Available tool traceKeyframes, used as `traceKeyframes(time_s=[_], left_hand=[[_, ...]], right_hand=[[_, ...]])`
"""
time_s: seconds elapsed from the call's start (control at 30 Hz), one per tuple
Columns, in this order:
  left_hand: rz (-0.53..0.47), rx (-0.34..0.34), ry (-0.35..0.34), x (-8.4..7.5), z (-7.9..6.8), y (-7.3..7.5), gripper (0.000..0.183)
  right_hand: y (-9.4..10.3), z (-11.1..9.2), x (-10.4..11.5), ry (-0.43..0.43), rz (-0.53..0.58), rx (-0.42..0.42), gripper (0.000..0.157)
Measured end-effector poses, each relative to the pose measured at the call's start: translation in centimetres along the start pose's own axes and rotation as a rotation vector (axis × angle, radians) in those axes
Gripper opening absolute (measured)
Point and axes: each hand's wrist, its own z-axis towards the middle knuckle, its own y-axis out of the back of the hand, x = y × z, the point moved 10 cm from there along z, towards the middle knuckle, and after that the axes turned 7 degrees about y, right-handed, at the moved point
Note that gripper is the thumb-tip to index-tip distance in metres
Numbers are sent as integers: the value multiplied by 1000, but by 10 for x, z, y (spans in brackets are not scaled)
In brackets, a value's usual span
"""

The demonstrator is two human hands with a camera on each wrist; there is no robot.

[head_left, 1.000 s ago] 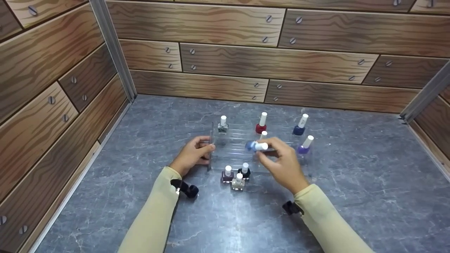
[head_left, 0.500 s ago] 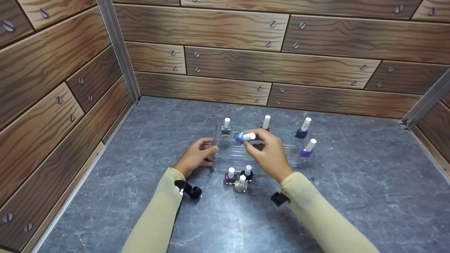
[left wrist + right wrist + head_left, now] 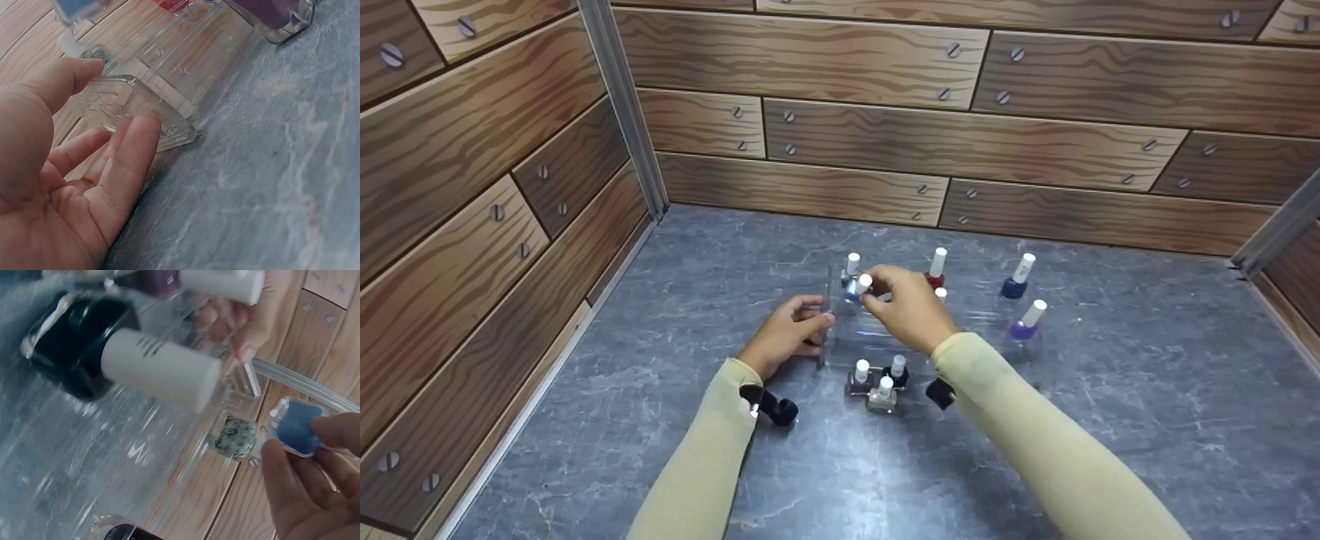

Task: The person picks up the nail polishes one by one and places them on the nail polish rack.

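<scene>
My right hand (image 3: pixel 911 307) pinches a blue nail polish bottle (image 3: pixel 295 424) with a white cap. It is tilted above the back left of a clear plastic rack (image 3: pixel 163 107), close to a speckled glitter nail polish bottle (image 3: pixel 236 437). At the rack's left end, my left hand (image 3: pixel 784 334) grips the upright side panel, thumb at its edge and fingers on the outer side. A red nail polish bottle (image 3: pixel 935 280) stands at the back of the rack, just beyond the right hand. Another white cap (image 3: pixel 941 295) shows partly behind that hand.
Toward the rack's right end stand a dark blue bottle (image 3: pixel 1014 288) and a purple bottle (image 3: pixel 1023 329). A plum bottle (image 3: pixel 860 382), a black bottle (image 3: pixel 897 373) and a pale glitter bottle (image 3: pixel 883 400) cluster at the front. Wood-patterned walls (image 3: pixel 840 127) surround the grey tabletop (image 3: pixel 1147 390).
My right hand has carried the blue bottle leftward and back across the rack, to beside the speckled glitter bottle. The left hand has kept its place on the side panel.
</scene>
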Motion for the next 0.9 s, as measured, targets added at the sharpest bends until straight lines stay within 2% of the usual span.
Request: traceKeyframes(time_s=[0.1, 0.23, 0.7, 0.9], left_hand=[[-4, -1, -1, -1, 0, 0, 53], [2, 0, 3, -2, -1, -1, 53], [5, 6, 6, 0, 0, -1, 56], [10, 0, 0, -1, 0, 1, 56]], right_hand=[[-8, 5, -4, -5, -86, 51, 8], [-17, 9, -10, -11, -139, 108, 6], [-39, 16, -22, -52, -192, 217, 10], [-41, 20, -16, -5, -234, 224, 7]])
